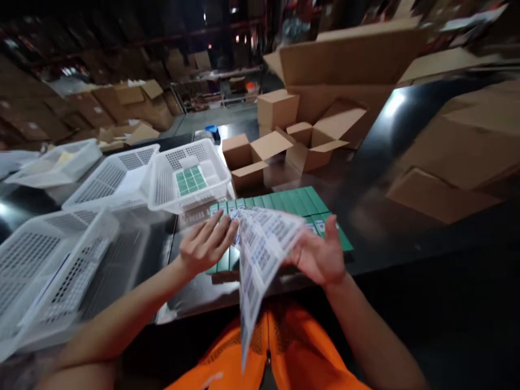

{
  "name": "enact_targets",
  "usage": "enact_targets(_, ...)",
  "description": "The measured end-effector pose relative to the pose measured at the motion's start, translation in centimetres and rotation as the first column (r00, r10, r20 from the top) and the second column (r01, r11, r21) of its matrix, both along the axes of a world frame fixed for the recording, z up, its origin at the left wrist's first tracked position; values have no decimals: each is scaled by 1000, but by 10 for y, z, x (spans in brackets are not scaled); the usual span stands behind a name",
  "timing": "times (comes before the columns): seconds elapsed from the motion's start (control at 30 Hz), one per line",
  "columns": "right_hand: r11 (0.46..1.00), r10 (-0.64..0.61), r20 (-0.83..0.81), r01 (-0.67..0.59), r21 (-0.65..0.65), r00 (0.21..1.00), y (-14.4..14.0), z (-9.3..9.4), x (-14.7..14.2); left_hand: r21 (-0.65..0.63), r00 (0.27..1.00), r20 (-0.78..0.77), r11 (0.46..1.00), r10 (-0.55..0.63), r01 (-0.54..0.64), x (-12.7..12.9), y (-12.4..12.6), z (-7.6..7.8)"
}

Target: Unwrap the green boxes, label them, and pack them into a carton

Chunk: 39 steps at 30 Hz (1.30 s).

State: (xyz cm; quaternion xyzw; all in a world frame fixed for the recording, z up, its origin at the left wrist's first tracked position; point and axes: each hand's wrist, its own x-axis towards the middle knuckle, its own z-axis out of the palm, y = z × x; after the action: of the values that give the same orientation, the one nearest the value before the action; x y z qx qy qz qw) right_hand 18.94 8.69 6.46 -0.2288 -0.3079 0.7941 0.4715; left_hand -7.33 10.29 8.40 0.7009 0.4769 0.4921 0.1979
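Observation:
A long white sheet of barcode labels (260, 249) hangs in front of me, blurred by motion. My right hand (320, 254) holds the sheet from beneath on its right side. My left hand (207, 244) has its fingers spread, the fingertips touching the sheet's upper left edge. Behind both hands lies a row of flat green boxes (284, 203) side by side on the dark table (385, 227); some at the right end bear white labels.
White mesh baskets stand at the left; one basket (189, 176) holds green boxes. Another large basket (52, 271) is near my left arm. Small open cardboard cartons (260, 157) and large cartons (459, 151) crowd the back and right. My orange vest (280, 357) is below.

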Motion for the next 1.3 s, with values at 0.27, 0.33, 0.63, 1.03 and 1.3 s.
enact_targets(0.27, 980, 184, 163, -169, -104, 969, -4, -10, -24, -64, 892, -452, 997, 0, -33, -43, -8, 10)
enact_targets(0.33, 979, 205, 274, -197, -57, 940, -3, -11, -34, -25, 888, -460, 1000, -2, -10, -49, -8, 7)
enact_targets(0.63, 977, -179, 444, 107, 183, 878, -15, -34, -81, -24, 959, 251, 991, 134, -132, -54, -10, -26)
enact_targets(1.03, 864, -486, 316, 395, 312, 814, -2, -15, -83, -385, 870, 491, 887, -38, 256, -32, -21, -28)
enact_targets(1.3, 845, -531, 331, 456, 279, 780, 4, -13, -93, -408, 885, 463, 874, -50, 263, -38, -11, -42)
